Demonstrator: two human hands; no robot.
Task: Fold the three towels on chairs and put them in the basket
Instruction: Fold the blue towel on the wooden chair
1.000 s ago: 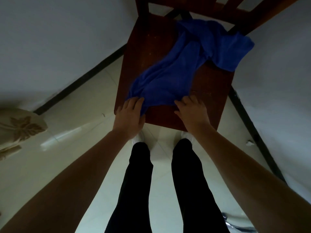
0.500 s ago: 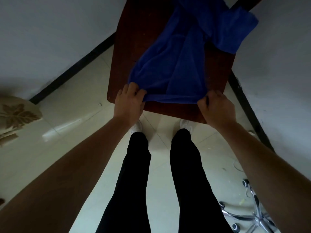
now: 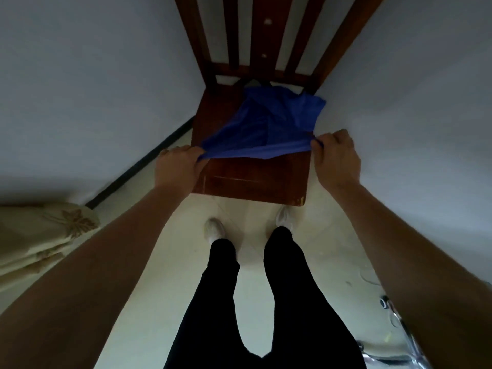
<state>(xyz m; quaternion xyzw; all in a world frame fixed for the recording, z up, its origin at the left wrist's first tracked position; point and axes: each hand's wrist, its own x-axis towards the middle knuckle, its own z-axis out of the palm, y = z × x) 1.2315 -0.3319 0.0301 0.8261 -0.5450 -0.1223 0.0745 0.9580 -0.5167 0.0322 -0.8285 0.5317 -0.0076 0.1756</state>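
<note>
- We are looking down at a blue towel [image 3: 266, 121] lying on the seat of a wooden chair [image 3: 253, 182]. Its near hem is lifting off the wood and stretching taut between two hands.
- The left hand [image 3: 175, 166] is holding the hem's 9 o'clock end, beside the seat's left edge. The left fingers [image 3: 191, 151] are curling over the cloth and pinching that corner.
- The right hand [image 3: 338, 155] is holding the 3 o'clock end, just past the seat's right edge. The right fingers [image 3: 319, 143] are closing tight on the corner, with the knuckles turned up.
- From the hem the towel is running toward 12 o'clock, creased and bunched, up to the slatted backrest [image 3: 269, 35]. One flap is reaching over the seat's edge toward 2 o'clock.
- The front of the seat, at 6 o'clock of the hem, is showing bare wood, with a scuffed corner at 5 o'clock.
- The chair is standing in a corner between two pale walls [image 3: 93, 89], on a light floor [image 3: 159, 275].
- At 6 o'clock of the chair we are seeing the person's legs in black trousers [image 3: 221, 288] and pale shoes [image 3: 214, 229].
- At 9 o'clock of the view a beige patterned cloth [image 3: 45, 235] is hanging. At 5 o'clock a metal wheeled base [image 3: 394, 320] is showing in part.
</note>
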